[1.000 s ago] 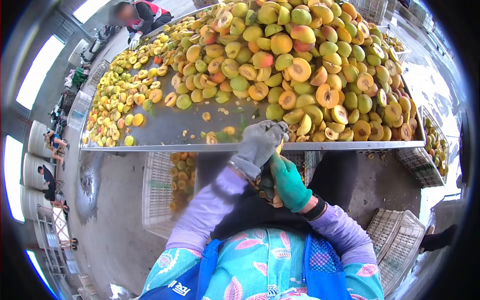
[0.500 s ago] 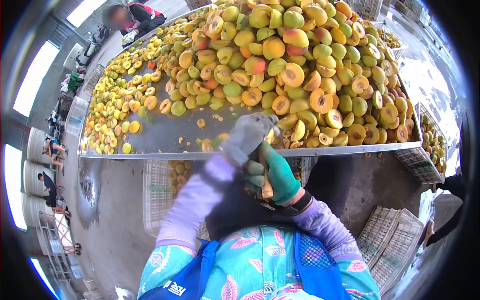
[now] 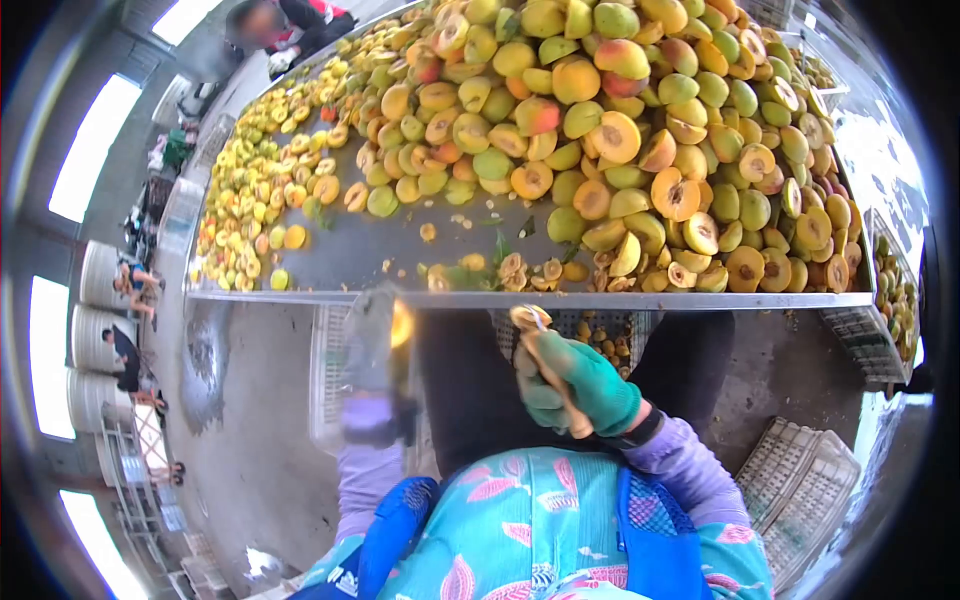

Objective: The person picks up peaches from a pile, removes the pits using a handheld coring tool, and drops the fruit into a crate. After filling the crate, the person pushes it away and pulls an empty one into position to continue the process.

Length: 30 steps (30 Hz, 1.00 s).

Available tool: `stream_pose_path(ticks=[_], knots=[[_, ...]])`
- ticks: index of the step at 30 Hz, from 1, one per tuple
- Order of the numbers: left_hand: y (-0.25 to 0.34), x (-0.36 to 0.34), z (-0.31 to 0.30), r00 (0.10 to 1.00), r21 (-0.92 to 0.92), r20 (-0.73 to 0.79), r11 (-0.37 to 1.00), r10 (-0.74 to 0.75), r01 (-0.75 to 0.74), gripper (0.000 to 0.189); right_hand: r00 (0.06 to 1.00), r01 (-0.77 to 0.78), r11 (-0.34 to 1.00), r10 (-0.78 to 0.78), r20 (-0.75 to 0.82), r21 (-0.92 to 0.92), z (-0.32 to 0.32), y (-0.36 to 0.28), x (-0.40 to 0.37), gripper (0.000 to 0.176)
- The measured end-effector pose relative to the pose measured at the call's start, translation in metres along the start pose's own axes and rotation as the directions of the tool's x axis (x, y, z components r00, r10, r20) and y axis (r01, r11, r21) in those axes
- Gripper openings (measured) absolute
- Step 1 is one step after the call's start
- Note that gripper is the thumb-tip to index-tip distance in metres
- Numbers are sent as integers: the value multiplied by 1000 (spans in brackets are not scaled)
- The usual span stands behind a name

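My left hand (image 3: 370, 335), in a grey glove and smeared by motion, is below the table's near edge with an orange-yellow peach half (image 3: 401, 326) at its fingers. In a green glove, my right hand (image 3: 585, 385) is closed round the wooden handle of a pitting tool (image 3: 562, 388). A brownish pit or piece of fruit (image 3: 528, 317) sits at the tool's tip, beside a bit of pale metal. Beyond both hands, halved peaches (image 3: 615, 137) lie piled on the metal table (image 3: 380, 245). Several pits and scraps (image 3: 515, 270) lie near its edge.
Smaller yellow fruit pieces (image 3: 245, 220) cover the table's left side. A crate of fruit (image 3: 893, 300) stands at the right, and stacked crates (image 3: 800, 480) are on the floor. Under the table is another crate (image 3: 328, 375). Across the table, a person (image 3: 300, 25) bends over.
My hands, together at the table edge before, have parted. The left swung left and back with the peach half; the right drew back slightly right, still gripping the pitting tool. The view shifted.
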<state>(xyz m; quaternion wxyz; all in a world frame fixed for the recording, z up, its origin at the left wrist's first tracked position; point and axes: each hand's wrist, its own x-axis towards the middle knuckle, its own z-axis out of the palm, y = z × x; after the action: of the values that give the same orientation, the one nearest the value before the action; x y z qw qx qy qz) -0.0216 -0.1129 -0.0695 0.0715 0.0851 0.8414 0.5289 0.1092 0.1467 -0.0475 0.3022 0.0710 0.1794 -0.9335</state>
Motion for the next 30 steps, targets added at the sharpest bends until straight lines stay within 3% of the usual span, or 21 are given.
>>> stream_pose_path(ticks=[1, 2, 3, 5, 7, 9, 11, 12, 13, 14, 15, 16, 18, 19, 22, 23, 26, 29, 30], knots=[[-3, 6, -8, 983, 487, -115, 871, 144, -70, 31, 992, 6, 995, 6, -128, 98, -23, 2, 0, 35], [3, 8, -5, 970, 610, -138, 789, 201, -77, 30, 966, 14, 980, 37, -256, 196, -41, 8, 1, 34], [13, 15, -1, 953, 718, -144, 691, 267, -85, 29, 932, 49, 999, -38, -360, 21, -51, 14, 2, 33], [64, 39, 64, 971, 372, 72, 897, 230, -240, 29, 937, 148, 976, -191, -294, -163, -40, 12, -6, 34], [91, 67, 122, 793, 453, 439, 658, 423, -602, 36, 866, 269, 917, -364, -343, -293, -49, 14, -7, 36], [84, 94, 182, 817, 628, 554, 564, 160, -536, 47, 768, 345, 846, -504, -395, -406, -64, 15, -8, 37], [33, 145, 186, 662, 489, 702, 498, 263, -716, 55, 656, 382, 723, -651, -383, -575, -65, 8, -13, 34], [59, 137, 173, 701, 442, 701, 693, 129, -570, 60, 592, 380, 654, -716, -371, -655, -65, 5, -16, 33], [86, 128, 159, 727, 402, 687, 837, -7, -372, 65, 528, 378, 483, -814, -244, -790, -56, -2, -14, 31], [97, 108, 145, 711, 140, 702, 970, 42, -197, 62, 464, 363, 292, -880, -100, -885, -52, -9, -10, 30], [98, 87, 130, 706, -136, 702, 991, 91, 7, 59, 461, 257, 106, -887, 25, -960, -59, -10, -3, 28], [93, 72, 123, 733, -334, 671, 928, 112, 164, 54, 450, 149, -91, -881, 150, -985, -66, -12, 5, 27], [85, 45, 120, 792, -628, 597, 689, 128, 362, 47, 470, 29, -107, -876, 108, -994, -39, -14, 12, 26], [81, 35, 124, 824, -725, 554, 554, 118, 408, 44, 480, 94, -85, -869, 120, -992, -35, -14, 16, 27], [66, 22, 136, 949, -492, 236, 868, 208, -68, 45, 523, 81, -40, -849, 76, -996, -29, -6, 18, 28], [67, 22, 137, 940, -438, 242, 891, 241, -115, 48, 511, 79, -48, -855, 82, -996, -27, -3, 17, 29], [69, 16, 143, 923, -401, 209, 889, 323, -220, 49, 507, 55, -27, -861, 51, -998, -17, 0, 12, 28], [82, 9, 141, 951, -565, 255, 825, 176, -1, 48, 538, -3, -49, -842, 40, -999, -14, 1, 11, 22], [81, 9, 140, 950, -547, 253, 837, 184, -16, 47, 550, 3, -75, -833, 64, -997, -15, 2, 12, 22]])
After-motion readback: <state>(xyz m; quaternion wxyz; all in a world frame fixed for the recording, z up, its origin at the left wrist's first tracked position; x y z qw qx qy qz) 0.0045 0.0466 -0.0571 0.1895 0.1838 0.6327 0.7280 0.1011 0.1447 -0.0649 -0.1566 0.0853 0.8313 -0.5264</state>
